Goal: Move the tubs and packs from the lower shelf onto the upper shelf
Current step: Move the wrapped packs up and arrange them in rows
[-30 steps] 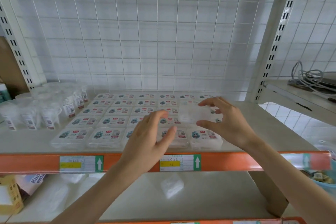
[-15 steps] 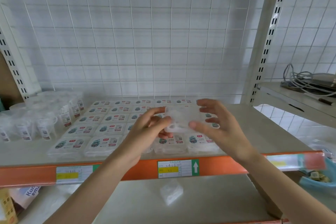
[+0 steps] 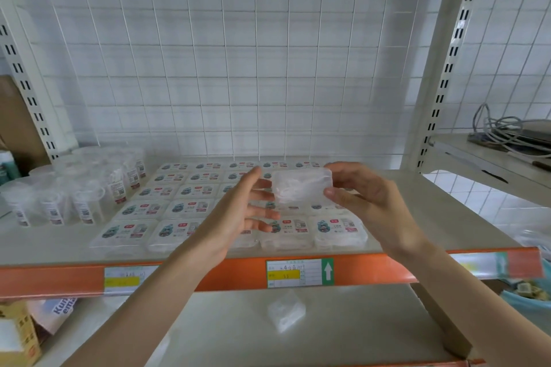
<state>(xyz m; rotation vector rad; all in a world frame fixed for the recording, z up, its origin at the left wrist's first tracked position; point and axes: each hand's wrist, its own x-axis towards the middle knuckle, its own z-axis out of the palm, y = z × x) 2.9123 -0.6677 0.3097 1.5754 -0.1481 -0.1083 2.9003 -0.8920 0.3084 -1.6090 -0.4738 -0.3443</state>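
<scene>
My right hand (image 3: 365,201) grips a clear plastic pack (image 3: 301,186), holding it in the air above the packs laid out on the upper shelf (image 3: 417,217). Just to its left my left hand (image 3: 238,214) is spread with straight fingers, its fingertips at the pack's left edge. Several labelled flat packs (image 3: 190,208) lie in rows on the upper shelf. Several clear tubs (image 3: 83,191) stand at the shelf's left. One more clear pack (image 3: 286,310) lies on the lower shelf (image 3: 343,325), below my hands.
An orange rail (image 3: 372,270) with price labels fronts the upper shelf. A wire grid (image 3: 256,68) backs it. Boxes and a bag (image 3: 32,328) sit at the lower shelf's left. A side shelf (image 3: 492,161) at right holds cables. An upright post (image 3: 438,80) stands between the shelves.
Both hands rose with the clear pack over the rows. My left hand came onto the pack and has now spread out at its left edge; my right hand keeps its grip.
</scene>
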